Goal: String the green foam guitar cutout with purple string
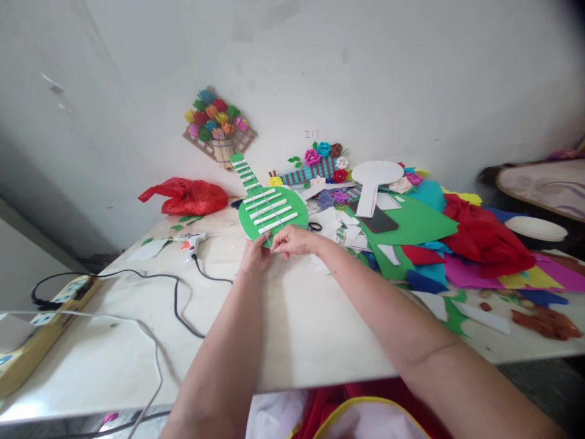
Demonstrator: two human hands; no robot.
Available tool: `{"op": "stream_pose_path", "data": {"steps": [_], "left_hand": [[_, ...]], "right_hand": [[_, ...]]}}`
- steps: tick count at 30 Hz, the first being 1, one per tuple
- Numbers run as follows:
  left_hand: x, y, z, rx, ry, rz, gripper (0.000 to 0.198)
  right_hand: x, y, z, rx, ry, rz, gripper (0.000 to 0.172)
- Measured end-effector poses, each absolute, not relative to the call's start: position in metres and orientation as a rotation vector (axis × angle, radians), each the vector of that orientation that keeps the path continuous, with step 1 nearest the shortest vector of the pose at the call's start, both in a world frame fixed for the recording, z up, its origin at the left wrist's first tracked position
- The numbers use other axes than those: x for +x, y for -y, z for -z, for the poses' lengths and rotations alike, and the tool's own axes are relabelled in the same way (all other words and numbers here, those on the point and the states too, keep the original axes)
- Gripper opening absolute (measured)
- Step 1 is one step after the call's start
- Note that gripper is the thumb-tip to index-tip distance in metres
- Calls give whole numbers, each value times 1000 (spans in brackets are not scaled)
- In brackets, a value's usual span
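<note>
String is gripped by the right hand, the paddle by the left. Behind it, flowers are held in a vase.

Both arms reach forward, right fingers pinched beside the left fingers.

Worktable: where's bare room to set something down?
Bare tabletop between the left forearm and right forearm. Another patch between the power strip and left forearm, though cords cross it. Crowded: right side, with green sheet and red crumpled material.
</note>
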State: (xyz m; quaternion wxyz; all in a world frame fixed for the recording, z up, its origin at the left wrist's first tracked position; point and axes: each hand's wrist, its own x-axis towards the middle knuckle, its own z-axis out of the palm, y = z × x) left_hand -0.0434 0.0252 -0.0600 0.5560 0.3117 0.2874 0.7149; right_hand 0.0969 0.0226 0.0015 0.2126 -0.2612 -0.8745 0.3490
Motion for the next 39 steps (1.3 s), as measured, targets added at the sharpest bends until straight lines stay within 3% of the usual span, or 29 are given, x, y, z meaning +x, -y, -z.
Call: {"op": "stream_pose_path", "data": {"steps": [4, 9, 11, 14, 17, 20, 24, 29, 34, 39], "left_hand": [[-46, -24, 58, 704, -669, -1674, 24], [-53, -18, 49, 574, -633, -1755, 31], [-55, -17, 45, 518, -602, -1797, 35], [-56, -15, 42, 474, -582, -1838, 38], [-56, -15, 41, 498, -557, -1852, 35], [-57, -16, 42, 545, -534, -1852, 33], [-57, -18, 45, 591, -518, -1833, 40], [-57, -15, 43, 600, -522, -1799, 40], [-59, -14, 41, 600, -488, -1876, 43], [-59, -14, 41, 570, -525, -1870, 39]], "right_hand": [[100, -23, -6, -809, 2434, -884, 15], [114, -33, -17, -970, 1909, -250, 30], [121, -37, -20, -1040, 1765, -220, 33], [125, -41, -18, -1121, 1849, -552, 32], [119, -42, -10, -1146, 2084, -991, 20], [106, -41, 0, -1230, 1998, -1094, 4], [92, -35, 10, -1056, 1731, -1262, 30], [92, -33, 22, -949, 1652, -1605, 7], [108, -50, 23, -1150, 920, -1688, 21], [118, -63, 23, -1100, 705, -1639, 26]]}}
